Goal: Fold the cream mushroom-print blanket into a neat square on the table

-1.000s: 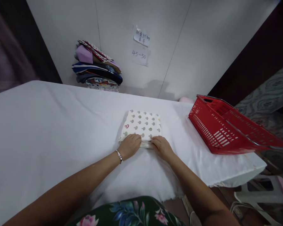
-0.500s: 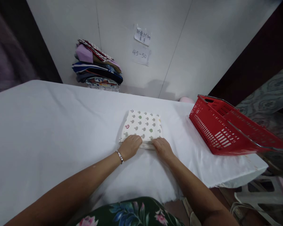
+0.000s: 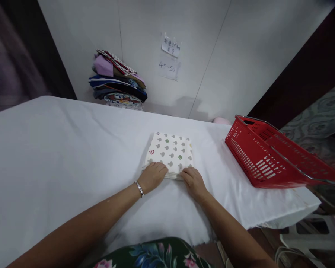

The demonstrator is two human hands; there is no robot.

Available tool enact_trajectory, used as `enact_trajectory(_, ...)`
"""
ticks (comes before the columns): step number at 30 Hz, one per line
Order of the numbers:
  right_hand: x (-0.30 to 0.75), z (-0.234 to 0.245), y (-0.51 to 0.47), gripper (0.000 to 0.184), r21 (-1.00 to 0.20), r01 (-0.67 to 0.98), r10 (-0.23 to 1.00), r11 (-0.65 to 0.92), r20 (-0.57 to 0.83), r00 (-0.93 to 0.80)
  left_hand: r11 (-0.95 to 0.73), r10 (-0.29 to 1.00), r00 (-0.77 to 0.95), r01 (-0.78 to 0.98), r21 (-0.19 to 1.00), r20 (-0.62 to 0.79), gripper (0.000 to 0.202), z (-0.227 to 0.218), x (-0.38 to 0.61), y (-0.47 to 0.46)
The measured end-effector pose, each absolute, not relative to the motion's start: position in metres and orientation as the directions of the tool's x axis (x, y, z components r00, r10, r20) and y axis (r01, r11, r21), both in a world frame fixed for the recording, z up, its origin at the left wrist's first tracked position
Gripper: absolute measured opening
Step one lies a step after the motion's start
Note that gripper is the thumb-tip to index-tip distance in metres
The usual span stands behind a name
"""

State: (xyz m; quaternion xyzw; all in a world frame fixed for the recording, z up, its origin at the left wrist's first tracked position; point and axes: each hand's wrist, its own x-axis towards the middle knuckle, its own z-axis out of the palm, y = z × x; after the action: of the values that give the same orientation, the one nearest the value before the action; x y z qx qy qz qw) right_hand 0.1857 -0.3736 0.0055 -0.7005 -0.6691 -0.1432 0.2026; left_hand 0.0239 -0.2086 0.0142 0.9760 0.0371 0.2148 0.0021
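Observation:
A folded white cloth with a small mushroom print [image 3: 171, 152] lies on the white-covered table [image 3: 58, 149] in front of me. My left hand [image 3: 153, 175], with a silver bracelet on its wrist, is curled over the cloth's near left edge. My right hand [image 3: 193, 181] is curled over the near right edge, its fingers gripping the layered hem. Both hands rest against the table.
A red plastic basket with wire handles [image 3: 270, 156] sits tilted at the table's right end. A stack of folded colourful fabrics [image 3: 118, 81] stands against the white wall at the back. Two paper notes [image 3: 169, 56] are stuck on the wall. White plastic stools [image 3: 304, 238] stand at lower right.
Both hands stay on the cloth's near edge. The view has shifted slightly, so everything sits a little lower and to the right.

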Motion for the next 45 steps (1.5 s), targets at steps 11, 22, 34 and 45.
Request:
enact_trajectory(11,0.175,0.009,-0.373,0.023,-0.205,0.978,0.886,-0.042,0.444,0.132,-0.964,0.262,0.859,0.209,0.165,0.439,0.030,0.027,0.030,-0.187)
enact_trajectory(22,0.194,0.050,-0.284,0.053,-0.240,0.928,0.859,-0.286,0.366,0.359,-0.944,0.329,0.885,0.301,0.133,0.330,0.046,0.006,0.029,-0.187)
enact_trajectory(34,0.218,0.006,-0.274,0.065,-0.192,0.807,0.812,-0.559,0.067,0.579,-0.842,0.479,0.868,0.414,0.347,0.127,0.046,0.038,0.051,-0.165)
enact_trajectory(45,0.229,0.001,-0.274,0.056,-0.369,0.789,0.806,-0.491,0.151,0.573,-0.745,0.577,0.812,0.481,0.463,0.085,0.057,0.007,0.068,-0.134)
